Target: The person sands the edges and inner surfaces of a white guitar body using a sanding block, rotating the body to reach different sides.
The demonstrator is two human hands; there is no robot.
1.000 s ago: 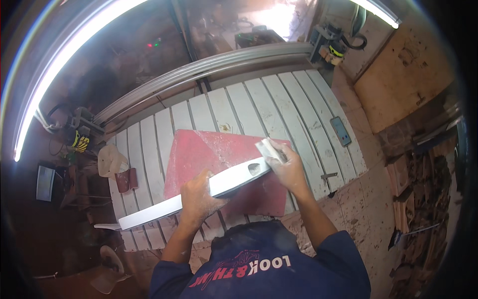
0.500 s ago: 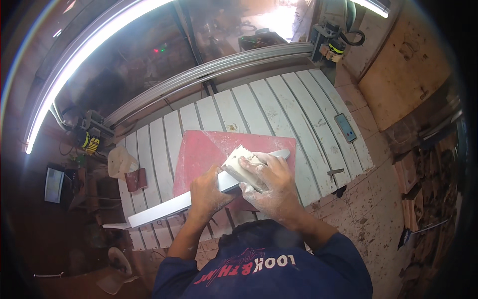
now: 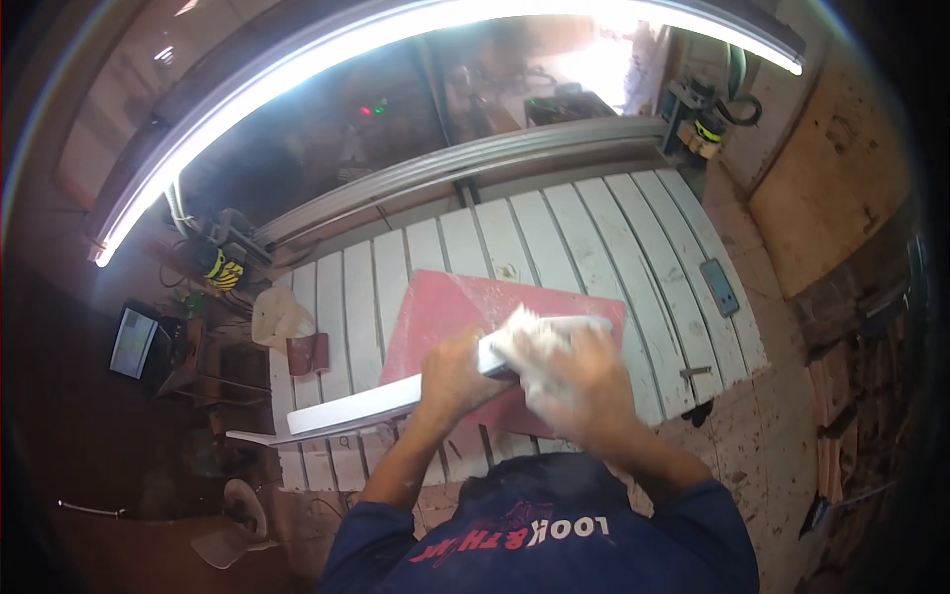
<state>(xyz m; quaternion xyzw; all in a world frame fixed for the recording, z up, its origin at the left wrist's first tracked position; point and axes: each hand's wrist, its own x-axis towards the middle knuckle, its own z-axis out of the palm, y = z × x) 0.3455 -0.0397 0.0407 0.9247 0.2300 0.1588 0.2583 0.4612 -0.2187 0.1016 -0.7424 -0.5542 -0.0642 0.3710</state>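
My left hand (image 3: 452, 381) is closed around a long white strip (image 3: 358, 405), which slants from the lower left up to the right. In my right hand (image 3: 597, 386), dusty with white powder and blurred by motion, is a folded off-white sheet with a ragged edge (image 3: 524, 340), like sandpaper. The sheet lies against the strip, just right of my left hand. Beneath the strip's right part is a red sheet (image 3: 421, 322) streaked with pale dust. All this is over a white slatted table (image 3: 549, 233).
Two dark red rolls (image 3: 309, 354) and a cream cap-like thing (image 3: 279, 315) sit at the table's left end. A phone (image 3: 719, 287) and a small metal piece (image 3: 696, 372) lie on the right. A metal rail (image 3: 475, 156) spans the far side, below a bright tube light (image 3: 386, 40).
The whole view has shifted, so the table appears further right and lower. My right hand and the off-white sheet are now blurred along the strip; my left hand keeps its hold.
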